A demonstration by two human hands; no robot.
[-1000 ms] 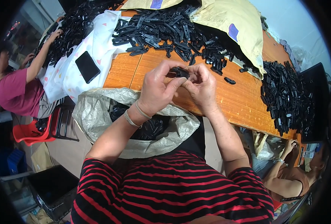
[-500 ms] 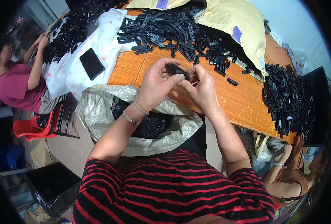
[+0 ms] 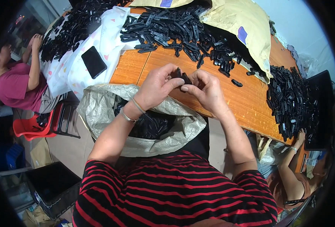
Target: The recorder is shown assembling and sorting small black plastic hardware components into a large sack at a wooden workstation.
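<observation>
My left hand and my right hand meet above the near edge of the table. Each is closed, thumb against fingers, on small black plastic parts. One dark part stands upright at the left fingertips. Another black part slants between both thumbs. Whether the two are joined is hidden by my fingers. Below my left wrist gapes a pale woven sack with a black plastic bag inside. Past my hands lies a heap of long black plastic parts on the wooden table.
A black phone rests on a white patterned sheet. The yellowish paper sack spills parts at the back. Another black heap covers the right end. A person sits at the left; another person's arm reaches in at the right.
The black item between my hands has turned from lying flat to an upright part beside a slanting one. My right fingers have shifted slightly. The person on the right has reached toward the heap.
</observation>
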